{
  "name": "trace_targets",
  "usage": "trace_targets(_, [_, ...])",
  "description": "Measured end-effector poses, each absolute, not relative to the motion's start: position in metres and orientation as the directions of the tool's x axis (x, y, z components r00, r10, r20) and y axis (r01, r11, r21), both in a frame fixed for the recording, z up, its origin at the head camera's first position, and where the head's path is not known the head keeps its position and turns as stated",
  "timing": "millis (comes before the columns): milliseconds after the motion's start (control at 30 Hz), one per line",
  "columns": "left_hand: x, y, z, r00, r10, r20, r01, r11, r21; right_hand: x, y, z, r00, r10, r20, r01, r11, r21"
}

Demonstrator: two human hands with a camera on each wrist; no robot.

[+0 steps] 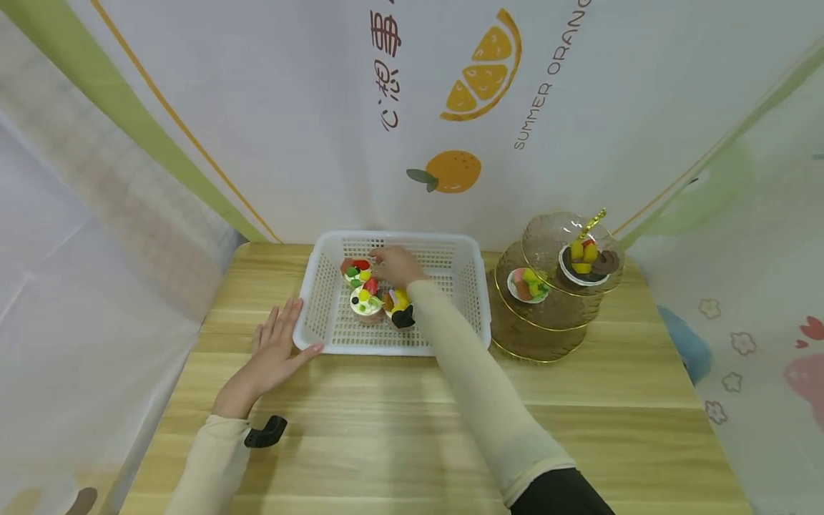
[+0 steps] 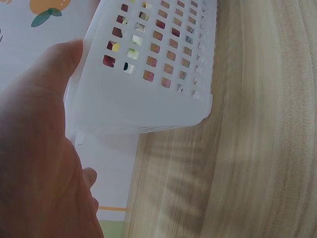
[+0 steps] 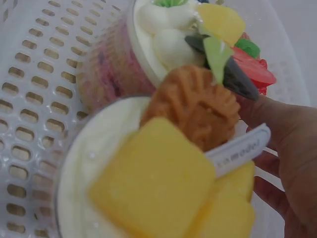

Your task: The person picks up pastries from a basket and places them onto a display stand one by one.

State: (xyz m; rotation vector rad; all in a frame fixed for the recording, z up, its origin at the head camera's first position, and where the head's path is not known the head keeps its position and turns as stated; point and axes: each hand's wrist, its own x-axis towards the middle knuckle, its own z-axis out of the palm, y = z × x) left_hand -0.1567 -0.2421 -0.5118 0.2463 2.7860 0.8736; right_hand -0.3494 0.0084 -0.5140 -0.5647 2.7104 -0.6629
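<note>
Left hand (image 1: 277, 354) splayed against basket (image 1: 373, 350), right (image 1: 399, 267) beside cupcake (image 1: 355, 272)

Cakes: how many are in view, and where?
5. Clustered in the basket: back cake by the right hand, front-left cake, front-right cake. On the stand: top-tier cake, lower-tier cake. The right arm may hide more.

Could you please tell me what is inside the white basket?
Three topped dessert cups and the right hand are visible; anything under the hand and its sleeve is covered.
</note>
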Motion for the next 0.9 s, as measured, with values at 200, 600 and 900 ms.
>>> trace_targets(200, [-0.154,-0.245,-0.514,-0.963,0.219,-0.159,0.089,0.810,0.580,-0.348,-0.001,-0.521,-0.878,-0.430,-0.209,-0.271,0.808,-0.523])
trace_targets(600, [-0.154,-0.245,-0.511,-0.964,0.222,-0.146,0.095,0.802,0.590,-0.352,-0.006,-0.527,-0.861,-0.468,-0.200,-0.306,0.790,-0.531])
trace_targets(900, [-0.157,-0.244,-0.512,-0.963,0.229,-0.142,0.101,0.795,0.598,-0.353,-0.010,-0.530,-0.866,-0.449,-0.219,-0.279,0.799,-0.532])
